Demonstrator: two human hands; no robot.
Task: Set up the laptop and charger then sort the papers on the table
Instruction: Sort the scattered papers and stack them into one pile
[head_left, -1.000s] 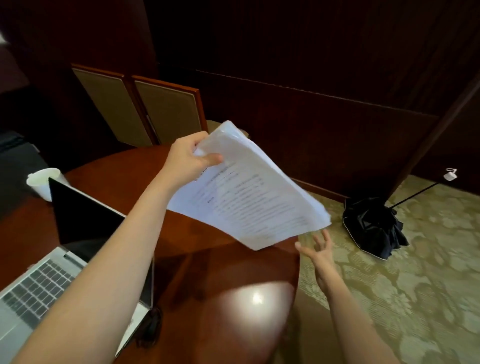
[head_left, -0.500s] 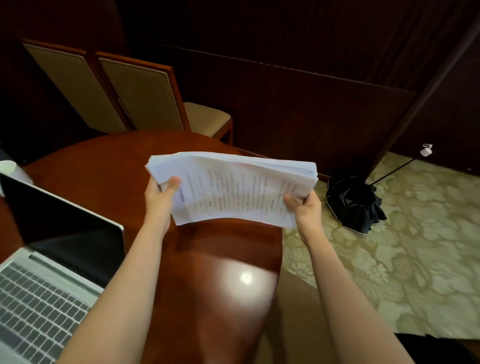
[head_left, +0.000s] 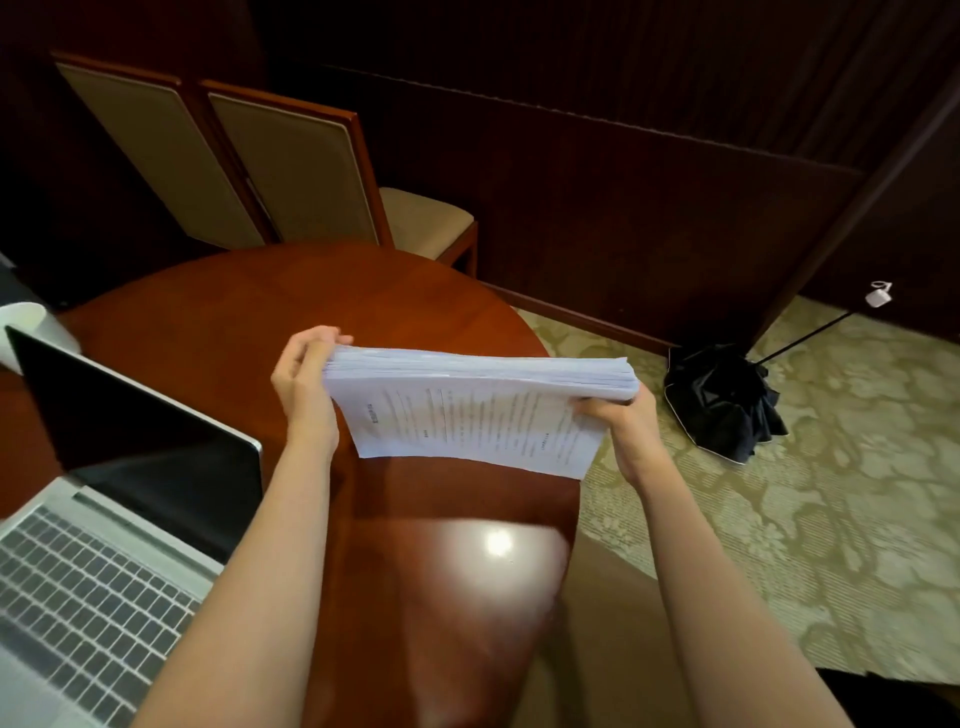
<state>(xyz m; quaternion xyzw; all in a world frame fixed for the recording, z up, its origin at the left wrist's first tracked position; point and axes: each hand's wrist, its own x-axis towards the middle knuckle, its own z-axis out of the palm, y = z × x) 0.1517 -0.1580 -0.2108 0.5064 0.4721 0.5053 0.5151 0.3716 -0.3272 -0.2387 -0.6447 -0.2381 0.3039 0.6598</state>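
Where the papers stand: on edge, bench centre
Left hand: grips their 9 o'clock end
Right hand: pinches the 3 o'clock end
Laptop: open, 8 o'clock

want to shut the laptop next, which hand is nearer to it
Left. The left hand grips the papers at the end toward the laptop; the right hand grips the far end.

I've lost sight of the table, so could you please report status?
Left hand and right hand hold paper stack by its ends. Stack over table. Open laptop at left, clear.
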